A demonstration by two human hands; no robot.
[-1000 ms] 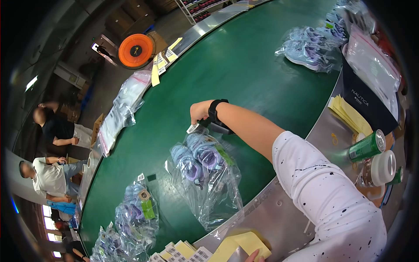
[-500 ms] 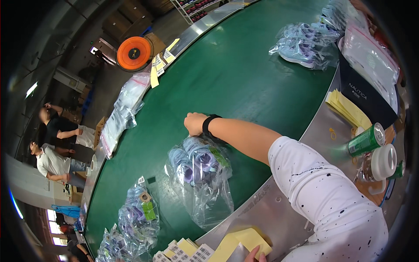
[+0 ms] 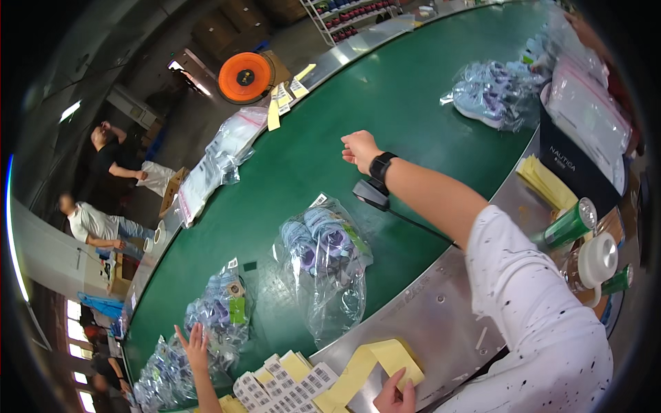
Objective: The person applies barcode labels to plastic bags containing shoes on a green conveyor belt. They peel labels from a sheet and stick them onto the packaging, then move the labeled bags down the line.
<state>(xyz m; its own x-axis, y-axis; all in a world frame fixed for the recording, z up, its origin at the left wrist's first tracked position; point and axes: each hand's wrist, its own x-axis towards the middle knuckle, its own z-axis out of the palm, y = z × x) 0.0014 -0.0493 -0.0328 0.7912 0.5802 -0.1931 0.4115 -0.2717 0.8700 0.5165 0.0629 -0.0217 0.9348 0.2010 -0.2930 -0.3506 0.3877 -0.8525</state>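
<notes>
My right hand (image 3: 361,150), a black watch on its wrist, hovers over the green belt (image 3: 310,168) with fingers curled. Under that wrist hangs a black corded device (image 3: 372,195), perhaps a scanner; the fingers' grip on it is hidden. Nearer lies a clear bag (image 3: 323,299) around a pair of light blue shoes (image 3: 318,237) with purple linings and a green tag. At the bottom edge, my left hand (image 3: 392,396) shows only a thumb and finger, closed at a folded yellow strip of label paper (image 3: 375,361). White barcode labels (image 3: 282,382) fan out beside it.
A co-worker's spread hand (image 3: 196,347) is over bagged shoes (image 3: 213,310) at left. More bagged shoes (image 3: 485,96) lie far right. A dark box (image 3: 575,148), green can (image 3: 568,221) and white-lidded jar (image 3: 597,258) stand at right. Plastic bags (image 3: 220,155) line the far edge.
My right hand has moved up and away from the bagged shoes, and the black device has gone with it. A co-worker's hand has appeared at lower left. The whole view has shifted.
</notes>
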